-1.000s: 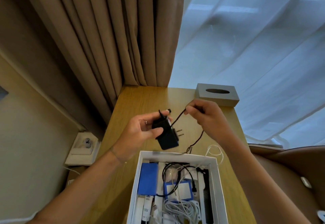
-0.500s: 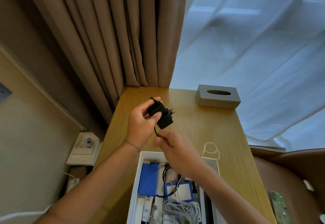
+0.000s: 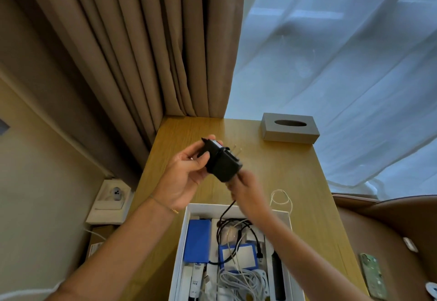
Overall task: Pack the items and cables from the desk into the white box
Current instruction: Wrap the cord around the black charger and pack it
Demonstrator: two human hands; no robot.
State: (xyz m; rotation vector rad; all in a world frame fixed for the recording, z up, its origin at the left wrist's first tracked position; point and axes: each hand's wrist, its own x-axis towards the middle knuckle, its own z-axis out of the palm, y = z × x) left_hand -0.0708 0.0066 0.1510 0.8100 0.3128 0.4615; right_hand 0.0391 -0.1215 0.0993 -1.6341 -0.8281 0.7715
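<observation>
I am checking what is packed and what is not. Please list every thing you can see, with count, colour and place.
power adapter: 1, black, held above desk
adapter cable: 1, black, hanging into box
white box: 1, open, near desk edge
power bank: 1, blue, box left side
grey cable bundle: 1, in box
comb: 1, black, box right side
white cable: 1, on desk beyond box
tissue box: 1, grey, desk far corner
phone: 1, green case, desk right edge
desk: 1, wooden
left hand: holds adapter
right hand: grips cable

Soft window daylight, blurred right hand (image 3: 248, 190)
</observation>
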